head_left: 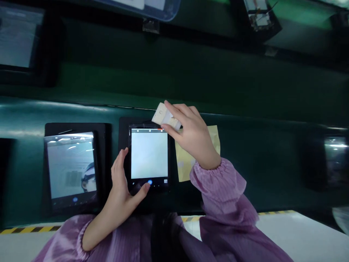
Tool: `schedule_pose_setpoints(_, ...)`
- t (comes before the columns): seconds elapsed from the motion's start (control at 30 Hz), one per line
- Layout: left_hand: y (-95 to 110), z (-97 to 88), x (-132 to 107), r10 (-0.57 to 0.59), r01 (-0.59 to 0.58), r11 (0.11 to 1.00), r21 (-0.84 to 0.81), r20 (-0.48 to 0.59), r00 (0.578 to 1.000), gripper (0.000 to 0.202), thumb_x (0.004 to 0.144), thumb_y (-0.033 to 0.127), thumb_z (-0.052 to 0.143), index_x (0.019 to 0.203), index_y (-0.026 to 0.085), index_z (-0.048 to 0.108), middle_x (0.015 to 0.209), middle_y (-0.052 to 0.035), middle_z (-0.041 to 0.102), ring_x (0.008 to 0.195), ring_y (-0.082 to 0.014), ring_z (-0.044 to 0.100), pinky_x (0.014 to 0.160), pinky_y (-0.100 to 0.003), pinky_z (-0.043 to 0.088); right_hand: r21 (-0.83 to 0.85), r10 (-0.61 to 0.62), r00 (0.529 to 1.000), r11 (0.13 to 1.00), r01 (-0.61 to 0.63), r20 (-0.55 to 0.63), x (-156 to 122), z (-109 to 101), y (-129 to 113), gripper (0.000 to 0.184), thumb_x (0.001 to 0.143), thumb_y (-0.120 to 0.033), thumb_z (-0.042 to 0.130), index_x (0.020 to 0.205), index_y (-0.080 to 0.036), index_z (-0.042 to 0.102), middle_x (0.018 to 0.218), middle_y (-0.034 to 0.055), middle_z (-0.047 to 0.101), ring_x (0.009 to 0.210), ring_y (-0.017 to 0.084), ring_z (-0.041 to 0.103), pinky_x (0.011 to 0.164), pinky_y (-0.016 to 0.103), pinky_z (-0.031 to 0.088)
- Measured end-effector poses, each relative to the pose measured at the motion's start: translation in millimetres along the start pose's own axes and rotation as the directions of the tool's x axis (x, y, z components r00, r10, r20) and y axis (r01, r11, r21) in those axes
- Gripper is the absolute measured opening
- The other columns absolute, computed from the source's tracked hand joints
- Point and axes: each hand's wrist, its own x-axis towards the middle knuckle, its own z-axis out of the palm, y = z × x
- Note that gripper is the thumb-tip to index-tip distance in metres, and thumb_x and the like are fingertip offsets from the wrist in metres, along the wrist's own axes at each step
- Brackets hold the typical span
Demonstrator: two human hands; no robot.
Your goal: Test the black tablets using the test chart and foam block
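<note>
A tablet [149, 154] lies in front of me on a black pad, its screen lit pale with a camera-style bar and a blue button at the bottom. Spread around the tablet's lower left corner is my left hand [122, 185], open, thumb at the blue button and fingers by the left edge. My right hand [191, 129] grips a small white block [160, 113] with a round mark on one end, over the tablet's top right corner. Part of the block is hidden by the fingers, and I cannot tell its kind. Beneath my right wrist lies a yellow paper sheet [185, 165].
Another lit tablet [71, 165] rests on a black pad to the left, its screen reflecting or displaying a capped head. Beyond the green bench edge are a further tablet [19, 36], a blue bin [163, 12] and an opened device [259, 16]. A blurred device [336, 156] sits far right.
</note>
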Motion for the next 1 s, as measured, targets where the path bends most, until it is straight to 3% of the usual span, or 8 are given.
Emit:
schedule_pose_setpoints(0.2,-4,-32.1,-6,-0.077,0.077,0.966,-0.245,0.011,0.997,0.083,0.098,0.032,0.072,0.167,0.042,0.026,0.174,-0.0048,0.035,0.163,-0.0285,0.029,0.134,-0.054,0.025,-0.057,-0.002,1.000,0.998,0.001,-0.024,1,2,-3,0.056,0.104,-0.029,0.061,0.159,-0.021,0.052,0.137,0.0119,0.069,0.119,0.034,0.062,0.094,0.049,0.057)
schedule_pose_setpoints(0.33,-22,-72.7,-10,-0.061,-0.016,0.951,-0.310,-0.238,0.969,0.070,0.097,0.023,0.073,0.160,0.039,0.046,0.166,-0.0016,0.049,0.157,-0.0257,0.041,0.136,-0.047,0.024,-0.135,-0.038,0.997,0.990,0.029,-0.066,2,3,-2,0.055,0.105,-0.035,0.059,0.157,-0.018,0.054,0.136,0.0141,0.070,0.118,0.034,0.064,0.094,0.050,0.058)
schedule_pose_setpoints(0.43,-45,-108.7,-18,-0.064,-0.067,0.961,-0.267,-0.454,0.889,0.071,0.093,0.020,0.076,0.157,0.037,0.051,0.162,-0.0002,0.053,0.157,-0.0290,0.042,0.137,-0.051,0.023,-0.213,-0.068,0.994,0.976,0.047,-0.089,5,3,-7,0.055,0.105,-0.038,0.058,0.156,-0.016,0.056,0.132,0.0160,0.073,0.113,0.035,0.067,0.088,0.049,0.061)
schedule_pose_setpoints(0.5,-65,-127.0,-27,-0.100,-0.018,0.975,-0.221,-0.511,0.854,0.075,0.092,0.023,0.079,0.158,0.038,0.048,0.164,0.0012,0.050,0.159,-0.0307,0.038,0.137,-0.054,0.022,-0.253,-0.075,0.991,0.966,0.045,-0.112,11,2,-19,0.055,0.104,-0.039,0.059,0.154,-0.017,0.058,0.129,0.0164,0.074,0.111,0.035,0.069,0.084,0.048,0.061)
schedule_pose_setpoints(0.6,-93,-137.3,-40,-0.210,0.108,0.963,-0.248,-0.435,0.875,0.082,0.090,0.030,0.081,0.162,0.041,0.042,0.171,0.0006,0.042,0.162,-0.0328,0.031,0.137,-0.058,0.020,-0.223,-0.073,0.987,0.974,0.039,-0.145,24,6,-51,0.055,0.102,-0.039,0.063,0.151,-0.016,0.061,0.128,0.0166,0.075,0.112,0.035,0.070,0.086,0.048,0.062)
schedule_pose_setpoints(0.7,-111,-132.2,-47,-0.259,0.169,0.944,-0.284,-0.316,0.913,0.092,0.088,0.034,0.083,0.165,0.043,0.034,0.175,-0.0020,0.034,0.164,-0.0349,0.025,0.134,-0.062,0.018,-0.139,-0.087,0.987,0.988,0.069,-0.132,43,17,-91,0.055,0.101,-0.038,0.066,0.151,-0.016,0.061,0.129,0.0151,0.074,0.112,0.034,0.071,0.090,0.048,0.061)
schedule_pose_setpoints(0.83,-115,-125.5,-47,-0.198,0.136,0.963,-0.232,-0.273,0.941,0.102,0.086,0.034,0.086,0.168,0.044,0.026,0.178,-0.0032,0.025,0.165,-0.0356,0.020,0.133,-0.064,0.015,-0.019,-0.152,0.988,0.988,0.152,-0.015,63,42,-131,0.057,0.100,-0.036,0.070,0.153,-0.019,0.059,0.131,0.0105,0.074,0.112,0.030,0.069,0.092,0.043,0.060)
schedule_pose_setpoints(1.0,-115,-127.0,-43,-0.162,0.116,0.976,-0.185,-0.256,0.953,0.107,0.085,0.035,0.086,0.170,0.040,0.021,0.178,-0.0060,0.025,0.165,-0.0370,0.020,0.133,-0.065,0.014,0.013,-0.199,0.975,0.980,0.198,0.102,76,68,-154,0.060,0.100,-0.036,0.072,0.155,-0.016,0.056,0.133,0.0101,0.073,0.113,0.029,0.067,0.089,0.041,0.059)
